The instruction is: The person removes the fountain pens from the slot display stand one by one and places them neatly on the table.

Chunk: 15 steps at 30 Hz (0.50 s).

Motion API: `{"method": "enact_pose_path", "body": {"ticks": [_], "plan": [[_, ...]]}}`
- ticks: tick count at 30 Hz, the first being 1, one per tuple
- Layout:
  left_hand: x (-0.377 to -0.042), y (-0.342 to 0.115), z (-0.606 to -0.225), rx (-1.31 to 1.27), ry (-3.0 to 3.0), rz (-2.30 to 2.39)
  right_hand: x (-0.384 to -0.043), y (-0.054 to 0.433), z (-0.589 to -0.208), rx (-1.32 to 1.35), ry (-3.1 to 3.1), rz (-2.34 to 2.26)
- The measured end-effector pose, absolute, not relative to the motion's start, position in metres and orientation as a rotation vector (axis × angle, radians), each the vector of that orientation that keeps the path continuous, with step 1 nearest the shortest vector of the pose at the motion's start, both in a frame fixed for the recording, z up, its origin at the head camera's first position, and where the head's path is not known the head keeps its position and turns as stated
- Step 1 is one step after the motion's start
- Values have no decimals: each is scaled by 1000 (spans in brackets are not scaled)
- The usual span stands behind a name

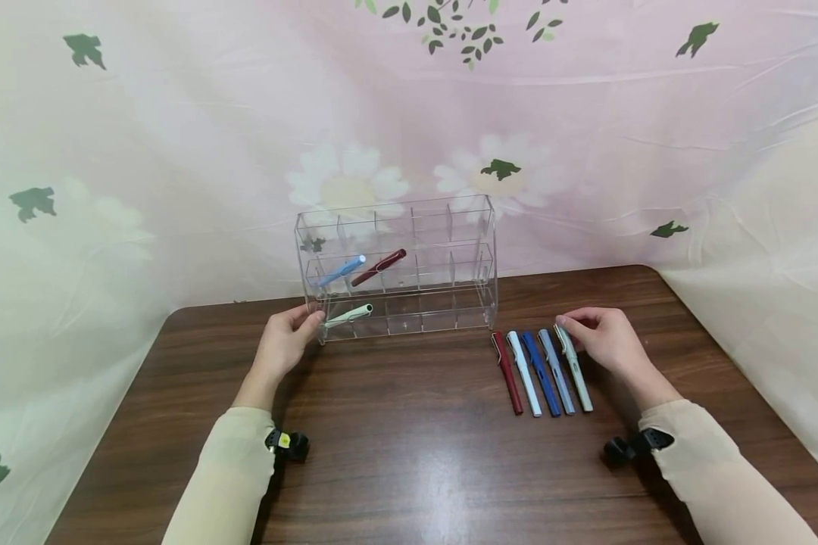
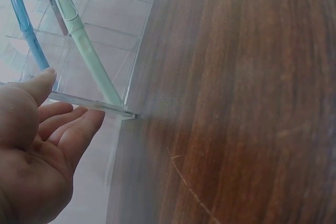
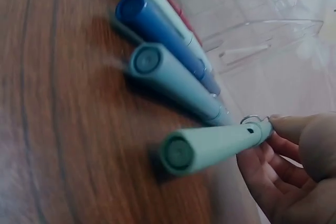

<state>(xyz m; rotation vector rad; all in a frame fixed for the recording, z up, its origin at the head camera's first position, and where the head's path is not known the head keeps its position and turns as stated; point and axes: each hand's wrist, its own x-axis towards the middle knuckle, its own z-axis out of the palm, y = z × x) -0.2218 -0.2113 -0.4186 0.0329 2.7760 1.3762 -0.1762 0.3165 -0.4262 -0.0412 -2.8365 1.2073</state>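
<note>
My left hand [image 1: 281,347] grips the left side panel of a clear plastic pen stand [image 1: 404,324], thumb on one face and fingers behind. Three pens lean in its left compartments: a mint green pen [image 1: 350,315] in the front tier, a blue pen [image 1: 341,271] and a maroon pen [image 1: 379,267] in the tier behind. To the right of the stand, my right hand [image 1: 608,342] pinches the cap end of a pale green pen [image 1: 575,371]. In the right wrist view this pen [image 3: 215,148] points its barrel end toward the camera.
Left of the pale green pen, side by side on the wooden table [image 1: 409,454], lie a dark red pen [image 1: 508,377], a light blue pen [image 1: 525,376], a dark blue pen [image 1: 541,377] and a grey-blue pen [image 1: 557,375]. A patterned cloth [image 1: 232,151] hangs behind the table.
</note>
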Motion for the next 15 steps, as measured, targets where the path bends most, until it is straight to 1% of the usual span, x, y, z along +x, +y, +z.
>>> {"method": "enact_pose_path", "body": {"ticks": [15], "plan": [[-222,-211,-419,39,2760,1393,-189,322,-437,-7,-3028,987]]}}
